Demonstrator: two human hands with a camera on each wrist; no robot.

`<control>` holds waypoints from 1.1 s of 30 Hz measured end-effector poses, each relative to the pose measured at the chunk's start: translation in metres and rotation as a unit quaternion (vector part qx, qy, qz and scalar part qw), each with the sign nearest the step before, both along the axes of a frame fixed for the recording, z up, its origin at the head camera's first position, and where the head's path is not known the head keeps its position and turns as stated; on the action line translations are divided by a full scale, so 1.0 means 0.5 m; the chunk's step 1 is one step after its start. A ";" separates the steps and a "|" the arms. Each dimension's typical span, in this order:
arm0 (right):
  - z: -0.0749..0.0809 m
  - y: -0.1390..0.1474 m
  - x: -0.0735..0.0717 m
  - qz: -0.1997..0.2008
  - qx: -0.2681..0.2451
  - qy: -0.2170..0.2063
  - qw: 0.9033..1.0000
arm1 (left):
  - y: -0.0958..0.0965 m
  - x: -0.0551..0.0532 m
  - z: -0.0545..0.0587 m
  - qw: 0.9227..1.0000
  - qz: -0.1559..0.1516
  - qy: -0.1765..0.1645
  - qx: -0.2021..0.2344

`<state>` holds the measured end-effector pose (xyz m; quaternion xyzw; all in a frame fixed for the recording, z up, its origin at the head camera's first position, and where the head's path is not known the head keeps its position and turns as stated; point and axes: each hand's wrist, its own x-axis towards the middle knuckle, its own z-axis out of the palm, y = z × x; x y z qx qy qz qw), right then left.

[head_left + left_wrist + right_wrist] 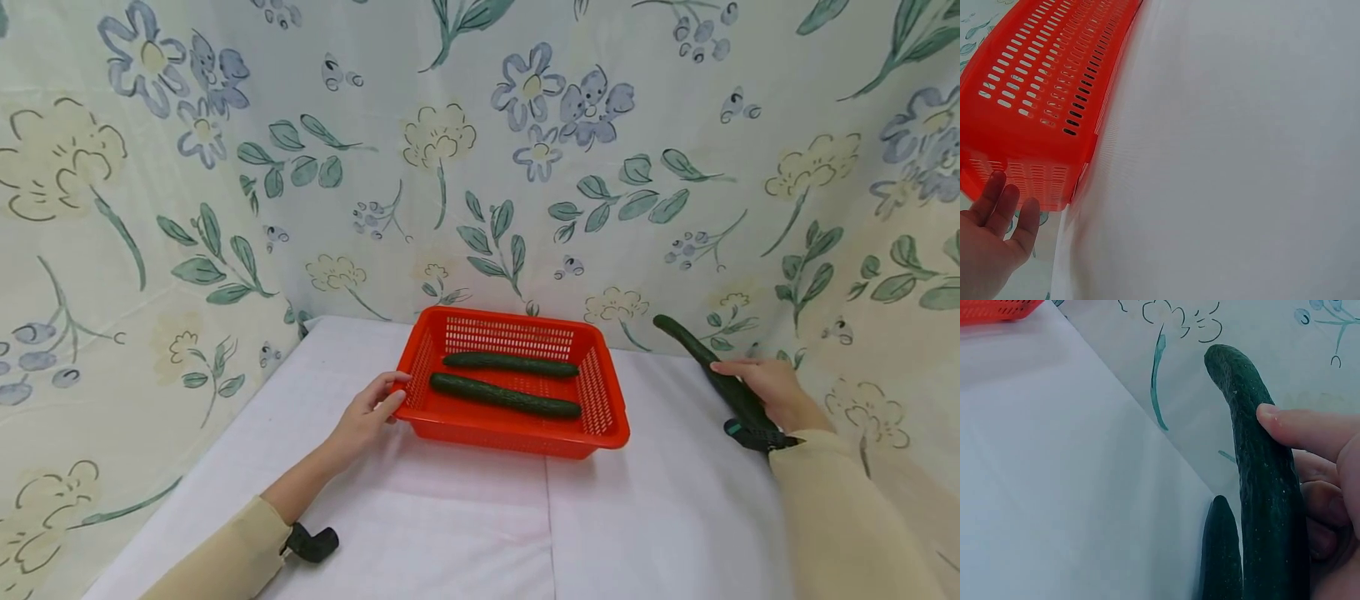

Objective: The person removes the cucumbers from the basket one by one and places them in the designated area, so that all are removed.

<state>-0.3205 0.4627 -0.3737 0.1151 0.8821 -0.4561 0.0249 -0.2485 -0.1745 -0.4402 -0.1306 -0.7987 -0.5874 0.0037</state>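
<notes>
A red plastic basket [502, 442] with slotted walls holds two dark green cucumbers [506, 396], lying side by side along its length. At the basket's left end, my left hand [367, 410] grips the rim; in the left wrist view several of its fingers [1027, 228] lie spread by the end wall. Far to the right, my right hand [772, 387] holds another cucumber [1266, 481], thumb along one side and fingers curled behind. That cucumber is tilted, its bent tip pointing away. Beside it in the right wrist view is a further cucumber [1219, 556], lower and partly hidden.
A white cloth [450, 533] covers the table. Behind it and at both sides hangs a floral curtain [480, 208], which meets the table's back edge just past the basket. Each wrist carries a small black camera [311, 543].
</notes>
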 end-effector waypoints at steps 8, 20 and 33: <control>-0.055 0.013 -0.003 -0.064 0.009 0.004 0.998 | -0.009 -0.009 -0.011 1.000 -0.002 0.013 0.006; -0.096 0.014 0.003 -0.131 0.028 -0.012 0.991 | -0.008 -0.012 -0.016 1.000 -0.006 0.015 0.005; -0.110 0.011 0.010 -0.180 0.100 -0.030 0.978 | -0.008 -0.012 -0.015 1.000 -0.005 0.014 0.005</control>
